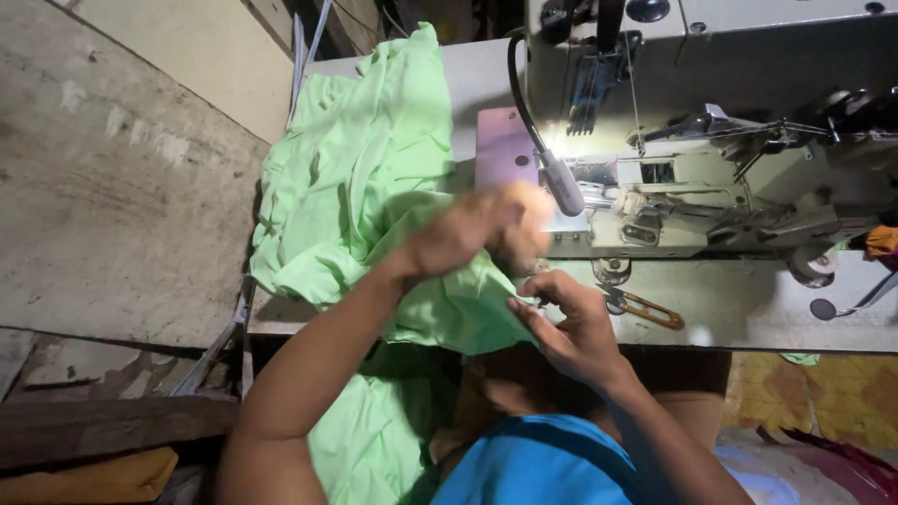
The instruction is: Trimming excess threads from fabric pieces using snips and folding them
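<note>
Left hand (pixel 486 229), blurred, grip unclear, lifts green cloth (pixel 355 187) while right hand (pixel 571 327) pinches its edge, feeding it toward the sewing machine (pixel 711 178)

sewing machine (pixel 711 178) – 1 | green cloth (pixel 365 178) – 1 | hands – 2 | scissors (pixel 645 307) – 1

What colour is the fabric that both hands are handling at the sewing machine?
Light green fabric, plain with no pattern, seen best in the head view.

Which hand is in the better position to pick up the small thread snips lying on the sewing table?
Probably the right hand: it rests beside the thread snips on the table. The left hand is raised over the green fabric, farther away.
</note>
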